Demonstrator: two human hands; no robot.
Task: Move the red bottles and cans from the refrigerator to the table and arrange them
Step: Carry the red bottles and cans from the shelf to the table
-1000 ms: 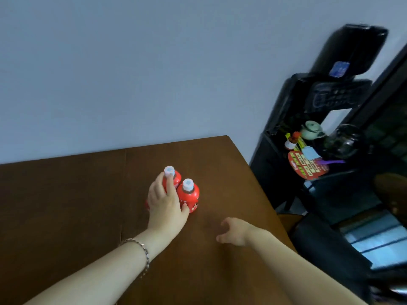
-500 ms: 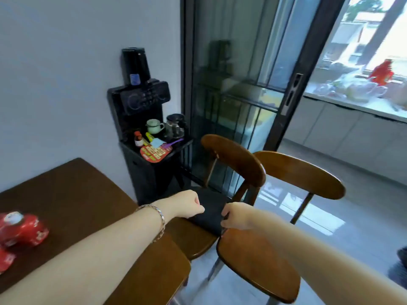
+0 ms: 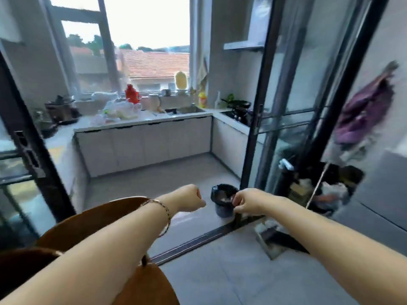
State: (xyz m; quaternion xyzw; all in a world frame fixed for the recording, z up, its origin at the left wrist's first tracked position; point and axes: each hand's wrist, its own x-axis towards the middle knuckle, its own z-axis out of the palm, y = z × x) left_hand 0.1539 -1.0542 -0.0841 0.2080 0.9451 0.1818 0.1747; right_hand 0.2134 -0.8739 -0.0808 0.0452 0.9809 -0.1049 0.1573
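No red bottle or can and no table is in view. Both of my arms reach forward over the floor. My left hand, with a bracelet at the wrist, is curled into a fist and holds nothing. My right hand hangs with its fingers loosely bent downward and is also empty. A grey panel at the far right may be the refrigerator; I cannot tell.
Two brown wooden chairs stand at the lower left under my left arm. A small black bin sits by the sliding door track. Black-framed glass doors flank the kitchen entrance. Clutter lies on the floor to the right.
The view has swung right from the table, past the chairs, to the kitchen doorway. My left hand let go of the red bottles, which are out of sight now.
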